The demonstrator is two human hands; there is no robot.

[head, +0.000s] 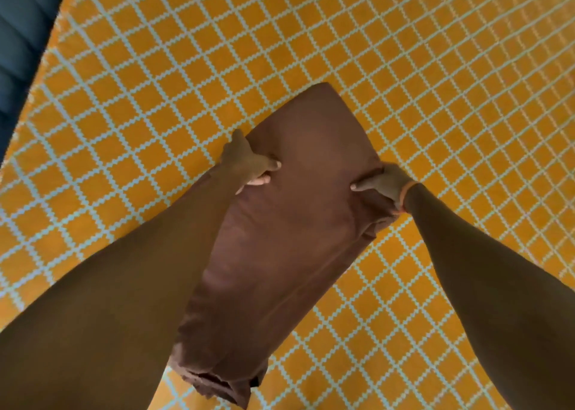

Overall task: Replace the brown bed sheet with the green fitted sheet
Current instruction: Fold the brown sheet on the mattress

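Note:
The brown bed sheet (280,229) is folded into a long narrow bundle and lies on the bare mattress (404,67), which has an orange cover with a white grid. My left hand (249,161) grips the bundle's left edge near its far end, thumb on top. My right hand (384,184), with an orange band at the wrist, grips the right edge across from it. The bundle's near end shows loose layered folds. No green fitted sheet is in view.
A dark blue padded headboard or wall panel (21,52) runs along the upper left corner beside the mattress edge. The orange mattress fills the remainder of the view on all sides of the bundle.

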